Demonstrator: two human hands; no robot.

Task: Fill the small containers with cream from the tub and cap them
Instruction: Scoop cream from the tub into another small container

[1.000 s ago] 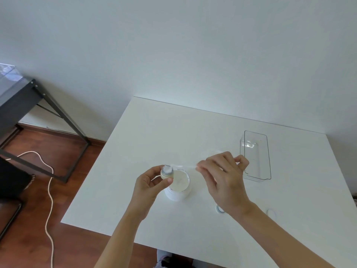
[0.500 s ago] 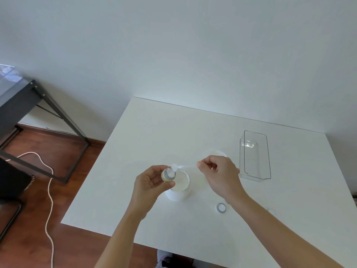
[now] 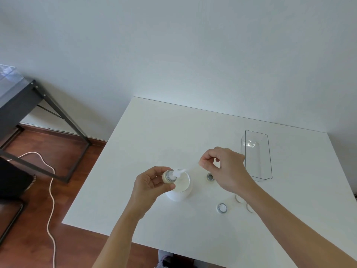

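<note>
Far left of the tub (image 3: 178, 187), a dark metal-framed desk (image 3: 23, 101) is standing against the wall, and a pale cable (image 3: 50, 190) is trailing across the wooden floor (image 3: 58, 219) beside it. The tub is sitting open on the white table (image 3: 154, 136), showing cream inside. At its left rim, the left hand (image 3: 151, 185) is curling its fingers and thumb round a small jar (image 3: 168, 176), holding it tilted with its mouth facing right, over the tub's edge. A thin clear spatula (image 3: 185, 169) is reaching from the jar's mouth up and to the right, with a dab of white cream at the end touching the mouth. The right hand (image 3: 225, 169), just right of the tub, is pinching the far end of the spatula between thumb and forefinger, the other fingers curled in. Below that hand, close to the tub's right side, a second small jar (image 3: 210, 177) is standing open on the table. Further right and nearer the person, a ring-shaped cap (image 3: 222, 207) is lying flat, and two pale round lids (image 3: 239, 198) are showing partly from under the right forearm. Well right of the tub, a clear plastic tray (image 3: 257, 153) is lying on the table, just beyond the right hand.
</note>
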